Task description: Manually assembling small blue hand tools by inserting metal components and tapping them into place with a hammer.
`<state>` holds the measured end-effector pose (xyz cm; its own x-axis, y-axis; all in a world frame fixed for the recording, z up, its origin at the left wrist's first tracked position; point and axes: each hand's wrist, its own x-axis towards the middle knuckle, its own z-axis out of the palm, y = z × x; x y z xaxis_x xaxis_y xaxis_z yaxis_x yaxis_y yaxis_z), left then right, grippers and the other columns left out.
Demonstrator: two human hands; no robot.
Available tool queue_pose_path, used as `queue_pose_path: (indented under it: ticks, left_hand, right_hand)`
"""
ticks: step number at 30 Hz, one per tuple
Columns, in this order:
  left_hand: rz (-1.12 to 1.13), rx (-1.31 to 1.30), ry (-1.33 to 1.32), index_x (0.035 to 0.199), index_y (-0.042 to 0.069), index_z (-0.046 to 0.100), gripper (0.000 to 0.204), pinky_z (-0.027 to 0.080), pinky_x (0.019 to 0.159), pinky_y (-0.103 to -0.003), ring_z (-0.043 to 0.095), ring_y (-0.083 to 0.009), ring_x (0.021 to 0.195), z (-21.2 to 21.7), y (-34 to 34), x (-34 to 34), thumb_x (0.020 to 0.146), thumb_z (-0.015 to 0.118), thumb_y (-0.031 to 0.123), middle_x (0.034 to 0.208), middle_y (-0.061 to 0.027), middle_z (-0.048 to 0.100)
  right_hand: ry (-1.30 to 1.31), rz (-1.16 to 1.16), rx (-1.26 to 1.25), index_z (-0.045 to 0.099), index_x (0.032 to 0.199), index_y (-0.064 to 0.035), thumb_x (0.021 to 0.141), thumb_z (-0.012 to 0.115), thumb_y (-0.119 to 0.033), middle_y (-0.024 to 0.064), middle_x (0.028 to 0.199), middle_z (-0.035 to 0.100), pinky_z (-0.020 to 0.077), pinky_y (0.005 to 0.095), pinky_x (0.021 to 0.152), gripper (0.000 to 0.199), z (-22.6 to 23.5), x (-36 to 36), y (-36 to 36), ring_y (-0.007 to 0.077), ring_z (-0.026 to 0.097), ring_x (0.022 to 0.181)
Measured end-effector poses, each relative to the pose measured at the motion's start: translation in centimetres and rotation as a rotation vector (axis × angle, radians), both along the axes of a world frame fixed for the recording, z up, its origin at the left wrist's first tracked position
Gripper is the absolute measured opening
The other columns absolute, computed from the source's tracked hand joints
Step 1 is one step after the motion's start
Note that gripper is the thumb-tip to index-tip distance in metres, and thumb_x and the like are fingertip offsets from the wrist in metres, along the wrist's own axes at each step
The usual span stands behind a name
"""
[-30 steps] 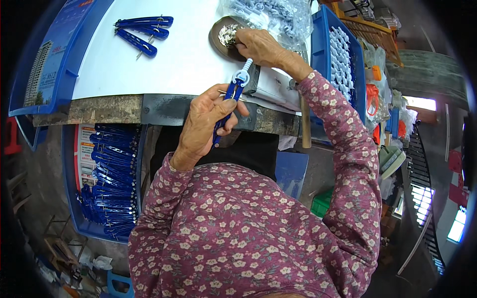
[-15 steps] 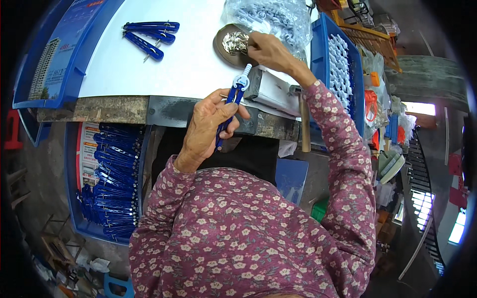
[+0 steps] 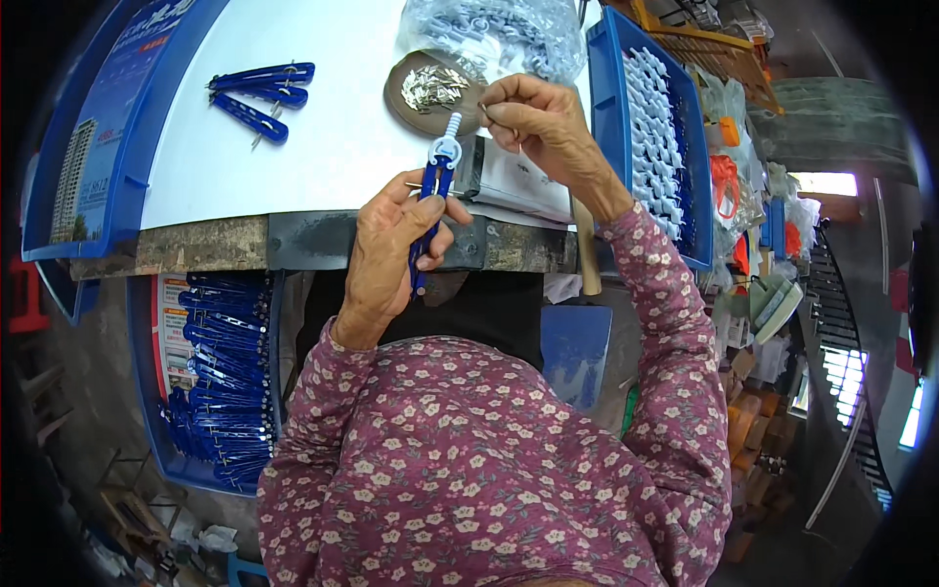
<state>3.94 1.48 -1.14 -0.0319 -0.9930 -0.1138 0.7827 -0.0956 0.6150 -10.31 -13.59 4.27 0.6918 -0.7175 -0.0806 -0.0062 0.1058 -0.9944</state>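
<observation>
Our left hand (image 3: 391, 245) grips a blue plastic drawing compass (image 3: 433, 201); our right hand (image 3: 543, 127) pinches a small metal piece (image 3: 483, 108) over the round brown dish (image 3: 430, 93).

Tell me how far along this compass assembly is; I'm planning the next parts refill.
Done: three blue compasses lie on the white tabletop, many more fill the blue bin below. In hand: the left hand holds a blue compass; the right hand pinches a small metal piece beside the dish of metal pieces. Left: plenty of pieces and white parts in the tray.
</observation>
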Motion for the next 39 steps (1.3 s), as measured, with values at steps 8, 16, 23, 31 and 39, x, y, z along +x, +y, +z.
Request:
queue_pose_path:
  ticks: [8,16,23,31,39]
  left_hand:
    - [-0.030,0.005,-0.022,0.110,-0.002,0.044,0.029,0.033,0.041,-0.014,0.045,-0.0049,0.054,0.7,-0.7,-1.3,0.088,0.051,0.015,0.081,-0.0121,0.058]
    - [-0.045,0.004,-0.037,0.110,-0.002,0.044,0.028,0.033,0.041,-0.014,0.045,-0.0049,0.053,1.0,-1.2,-2.6,0.088,0.051,0.013,0.081,-0.0126,0.057]
    - [-0.030,-0.018,-0.143,0.110,-0.003,0.046,0.027,0.032,0.040,-0.013,0.045,-0.0032,0.053,1.2,-1.2,-4.1,0.088,0.050,0.013,0.079,-0.0099,0.058]
    - [0.029,-0.028,-0.482,0.110,-0.002,0.050,0.025,0.033,0.043,-0.014,0.042,-0.0014,0.052,1.6,-1.0,-5.6,0.088,0.049,0.009,0.073,-0.0030,0.057]
    - [0.035,-0.037,-0.579,0.109,-0.001,0.051,0.024,0.033,0.044,-0.015,0.042,-0.0014,0.053,1.7,-0.7,-6.4,0.087,0.048,0.007,0.072,-0.0016,0.056]
  right_hand:
    - [-0.120,-0.009,0.225,0.056,0.093,0.0033,0.079,0.058,-0.007,0.0061,0.078,0.055,0.0373,0.0163,0.053,0.017,0.6,-2.2,1.7,0.0044,0.048,0.058]
    - [-0.092,-0.043,0.129,0.056,0.089,0.0042,0.077,0.059,-0.005,0.0075,0.078,0.055,0.0374,0.0176,0.053,0.016,0.4,-3.8,2.9,0.0074,0.048,0.058]
    - [0.212,-0.197,-0.272,0.055,0.084,0.0032,0.075,0.056,0.000,0.0064,0.074,0.058,0.0423,0.0195,0.052,0.010,2.0,-4.0,5.7,0.0074,0.052,0.057]
    - [0.343,-0.200,-0.548,0.049,0.080,0.0001,0.076,0.055,0.003,0.0001,0.069,0.051,0.0430,0.0173,0.051,0.009,1.2,-4.7,6.7,0.0050,0.052,0.058]
    - [0.336,-0.214,-0.542,0.048,0.079,-0.0006,0.076,0.055,0.004,-0.0004,0.068,0.050,0.0439,0.0173,0.050,0.009,1.1,-5.5,7.1,0.0042,0.052,0.058]
